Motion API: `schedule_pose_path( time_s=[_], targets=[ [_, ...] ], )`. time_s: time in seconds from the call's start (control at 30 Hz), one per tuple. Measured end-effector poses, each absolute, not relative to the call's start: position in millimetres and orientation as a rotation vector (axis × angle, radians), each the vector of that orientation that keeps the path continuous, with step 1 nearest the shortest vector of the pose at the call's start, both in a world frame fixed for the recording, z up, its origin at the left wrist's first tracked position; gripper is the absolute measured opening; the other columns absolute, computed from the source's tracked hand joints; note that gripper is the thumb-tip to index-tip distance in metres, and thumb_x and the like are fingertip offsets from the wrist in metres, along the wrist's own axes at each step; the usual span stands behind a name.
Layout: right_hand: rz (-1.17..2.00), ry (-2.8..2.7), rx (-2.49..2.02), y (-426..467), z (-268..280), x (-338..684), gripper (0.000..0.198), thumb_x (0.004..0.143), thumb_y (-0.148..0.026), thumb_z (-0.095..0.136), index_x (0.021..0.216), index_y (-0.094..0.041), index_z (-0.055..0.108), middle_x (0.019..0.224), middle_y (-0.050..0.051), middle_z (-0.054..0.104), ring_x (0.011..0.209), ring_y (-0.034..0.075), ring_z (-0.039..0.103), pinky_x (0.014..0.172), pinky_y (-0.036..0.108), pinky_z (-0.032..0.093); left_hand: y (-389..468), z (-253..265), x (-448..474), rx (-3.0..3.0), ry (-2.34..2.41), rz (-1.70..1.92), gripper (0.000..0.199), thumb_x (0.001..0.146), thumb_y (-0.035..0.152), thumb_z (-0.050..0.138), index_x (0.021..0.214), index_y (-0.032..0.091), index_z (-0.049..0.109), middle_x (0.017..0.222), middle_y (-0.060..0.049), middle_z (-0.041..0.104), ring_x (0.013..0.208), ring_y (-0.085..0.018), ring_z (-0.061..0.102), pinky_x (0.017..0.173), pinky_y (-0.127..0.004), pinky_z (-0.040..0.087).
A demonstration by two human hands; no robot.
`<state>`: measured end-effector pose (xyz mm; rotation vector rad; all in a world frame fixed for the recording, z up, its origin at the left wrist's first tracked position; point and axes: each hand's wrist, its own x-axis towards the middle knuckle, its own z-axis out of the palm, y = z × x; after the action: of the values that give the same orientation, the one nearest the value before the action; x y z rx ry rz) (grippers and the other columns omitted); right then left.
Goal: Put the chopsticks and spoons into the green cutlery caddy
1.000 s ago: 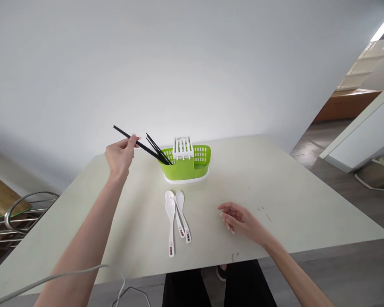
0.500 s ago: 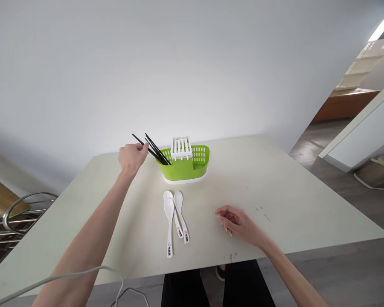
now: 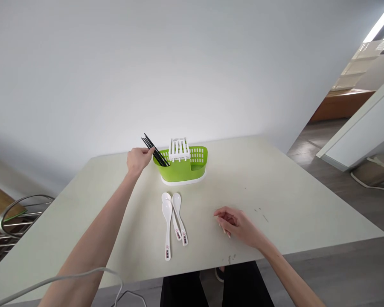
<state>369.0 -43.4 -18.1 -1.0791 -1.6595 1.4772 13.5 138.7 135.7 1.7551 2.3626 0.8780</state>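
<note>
Facing the pale table (image 3: 281, 187), I have the green basket (image 3: 176, 173) at the far middle. My left hand (image 3: 138, 159) is at the basket's left end; my right hand (image 3: 235, 224), near and to the right, is loosely curled. Three white spoons (image 3: 167, 209) lie nearer than the basket. Black chopsticks (image 3: 160, 158) slant from its left end, pinched between my left thumb and fingers.

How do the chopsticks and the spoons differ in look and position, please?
The chopsticks are black; the spoons are white. The chopsticks lean in the green basket; the spoons lie on the table. The left hand touches the chopsticks; no hand touches the spoons. Both are long and slender.
</note>
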Motion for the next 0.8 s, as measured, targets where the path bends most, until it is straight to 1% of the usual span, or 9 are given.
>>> schedule_pose_path(
  time_s=[0.1,0.17,0.33,0.4,0.47,0.53,0.6,0.7,0.8],
  targets=[
    [1.474,-1.661,-1.079,-43,-20,370,0.034,0.104,-0.052,0.057,0.11,-0.021,0.068,0.077,0.0,0.06,0.061,0.014,0.055,0.058,0.028,0.048,138,133,13,1.75,2.346,0.861,0.045,0.086,0.062,0.061,0.071,0.022,0.076,0.062,-0.007,0.066,0.07,-0.024,0.062,0.063,-0.032,0.037],
    [1.476,-1.658,-1.077,-43,-21,370,0.033,0.104,-0.051,0.057,0.111,-0.022,0.068,0.077,0.0,0.06,0.061,0.014,0.056,0.057,0.028,0.048,137,132,11,1.742,2.319,0.85,0.048,0.085,0.066,0.062,0.076,0.021,0.079,0.068,-0.008,0.07,0.073,-0.025,0.063,0.064,-0.032,0.038],
    [1.465,-1.664,-1.084,-43,-20,370,0.028,0.105,-0.047,0.056,0.111,-0.023,0.068,0.077,0.0,0.061,0.06,0.014,0.056,0.057,0.029,0.048,119,129,5,1.759,2.257,1.068,0.053,0.088,0.067,0.06,0.104,0.021,0.08,0.091,-0.007,0.076,0.078,-0.022,0.064,0.072,-0.03,0.043],
    [1.448,-1.672,-1.103,-43,-19,370,0.028,0.105,-0.047,0.056,0.11,-0.023,0.069,0.077,0.0,0.061,0.06,0.015,0.057,0.057,0.029,0.048,100,125,5,1.776,2.218,1.199,0.05,0.092,0.063,0.056,0.106,0.02,0.077,0.088,-0.005,0.074,0.072,-0.018,0.061,0.071,-0.029,0.042],
    [1.43,-1.684,-1.125,-44,-17,370,0.028,0.105,-0.047,0.056,0.11,-0.022,0.069,0.076,0.0,0.062,0.061,0.015,0.057,0.058,0.029,0.048,74,119,7,1.829,2.169,1.217,0.046,0.098,0.058,0.049,0.096,0.02,0.074,0.075,-0.002,0.067,0.063,-0.015,0.055,0.067,-0.028,0.04],
    [1.416,-1.698,-1.144,-44,-17,370,0.028,0.105,-0.046,0.056,0.11,-0.022,0.069,0.075,0.0,0.062,0.061,0.015,0.056,0.058,0.029,0.048,45,109,12,1.909,2.131,1.052,0.049,0.101,0.057,0.041,0.081,0.021,0.068,0.059,0.002,0.054,0.055,-0.014,0.046,0.061,-0.028,0.036],
    [1.405,-1.711,-1.159,-45,-17,370,0.029,0.105,-0.047,0.056,0.11,-0.022,0.07,0.075,0.0,0.062,0.061,0.015,0.057,0.058,0.028,0.048,16,97,19,1.99,1.992,0.738,0.051,0.101,0.06,0.041,0.076,0.022,0.063,0.056,0.003,0.051,0.054,-0.015,0.046,0.06,-0.029,0.035],
    [1.396,-1.709,-1.179,-45,-18,370,0.03,0.105,-0.048,0.055,0.11,-0.023,0.07,0.076,0.001,0.062,0.062,0.015,0.057,0.058,0.028,0.048,-18,80,29,1.984,1.891,0.485,0.042,0.098,0.062,0.046,0.091,0.023,0.061,0.07,0.002,0.063,0.063,-0.018,0.057,0.062,-0.03,0.038],
    [1.395,-1.707,-1.181,-45,-18,370,0.031,0.105,-0.049,0.055,0.109,-0.023,0.07,0.076,0.0,0.062,0.062,0.015,0.056,0.059,0.028,0.048,-37,66,35,1.931,1.88,0.417,0.041,0.097,0.062,0.047,0.109,0.024,0.056,0.078,0.001,0.067,0.069,-0.021,0.062,0.064,-0.032,0.04]
  ],
)
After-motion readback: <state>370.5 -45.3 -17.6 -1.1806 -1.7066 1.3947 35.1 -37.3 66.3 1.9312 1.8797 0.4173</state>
